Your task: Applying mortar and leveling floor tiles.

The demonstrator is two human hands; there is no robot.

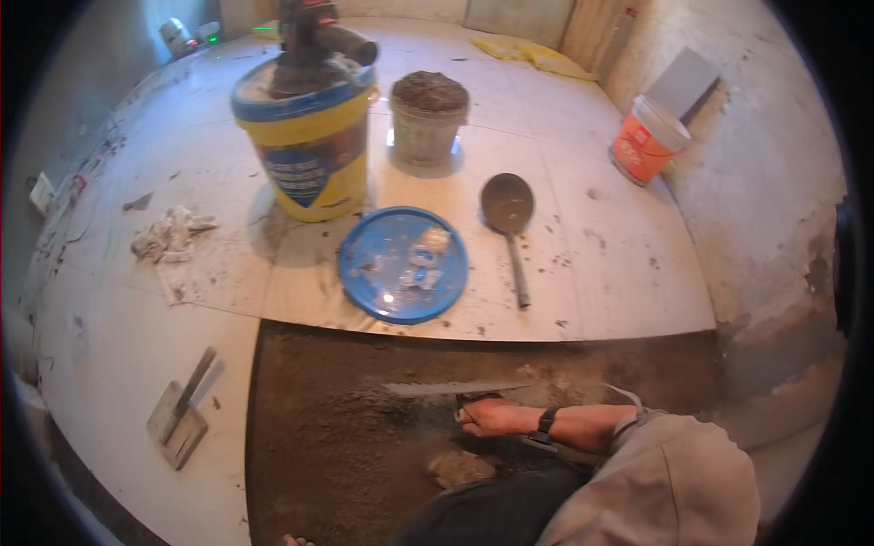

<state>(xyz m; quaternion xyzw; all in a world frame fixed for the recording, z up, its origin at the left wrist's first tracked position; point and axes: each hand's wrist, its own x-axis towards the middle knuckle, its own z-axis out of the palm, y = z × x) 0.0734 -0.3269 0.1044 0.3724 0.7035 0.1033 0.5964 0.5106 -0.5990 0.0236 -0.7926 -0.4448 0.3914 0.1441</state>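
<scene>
My right hand [489,418], with a dark watch on the wrist, is closed round the dark handle of a trowel [437,389]. Its long, pale, narrow blade lies along the brown mortar bed [319,409]. Only a few fingertips of my left hand [296,540] show at the lower edge, over the mortar, and the rest is out of the picture. Just below my right hand is a tan, rough-looking lump [462,469], partly hidden by my dark-clothed leg; I cannot make out its kind.
Pale tiles border the mortar. On them stand a yellow-blue bucket [314,182] with a power tool [314,45], a mortar-filled bucket [426,136], a blue lid [373,282], a ladle [507,205], a notched trowel [177,428], a crumpled rag [173,235] and an orange bucket [642,146].
</scene>
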